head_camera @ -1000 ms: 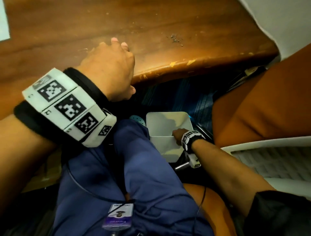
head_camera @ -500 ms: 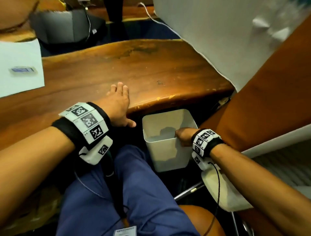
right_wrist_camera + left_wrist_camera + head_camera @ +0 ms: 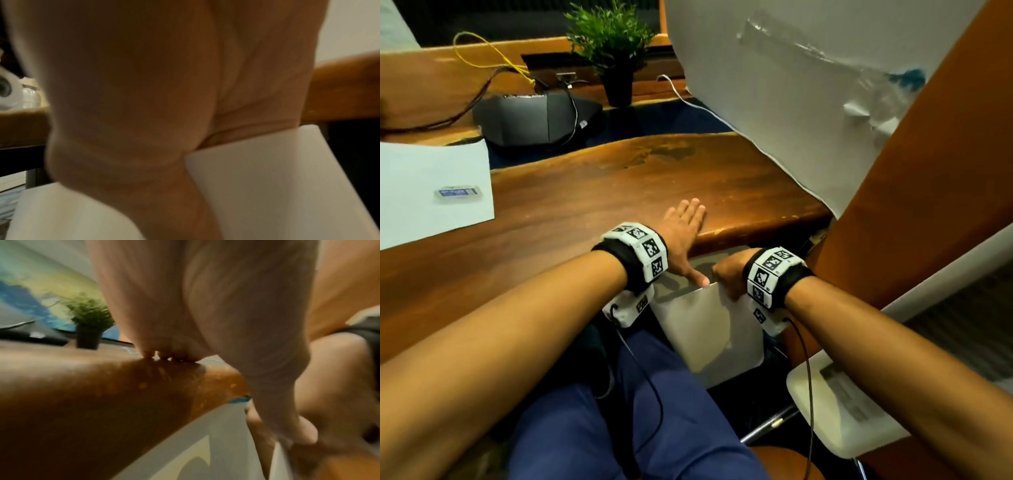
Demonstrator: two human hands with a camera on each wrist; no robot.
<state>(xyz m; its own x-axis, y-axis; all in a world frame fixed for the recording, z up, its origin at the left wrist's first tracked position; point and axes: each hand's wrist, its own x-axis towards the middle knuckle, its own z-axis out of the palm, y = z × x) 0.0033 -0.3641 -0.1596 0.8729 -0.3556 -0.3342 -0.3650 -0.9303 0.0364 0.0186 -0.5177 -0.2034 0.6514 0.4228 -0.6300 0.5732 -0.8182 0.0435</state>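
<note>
Wooden desk [image 3: 585, 192] edge is overhanging the fingers. We are gripping the rim of the white bin [image 3: 709, 329] with the right hand [image 3: 729, 274], fingers curled over it, just below that edge. The left hand [image 3: 681, 236] is resting flat, fingers straight. We are recommending drawing the bin outward before raising it.

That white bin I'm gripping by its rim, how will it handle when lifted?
Probably light: the right hand holds the white bin by one rim alone. Its smooth plastic wall may slip or flex in that grip. Gripped off-centre, it could tilt and knock the table edge.
</note>
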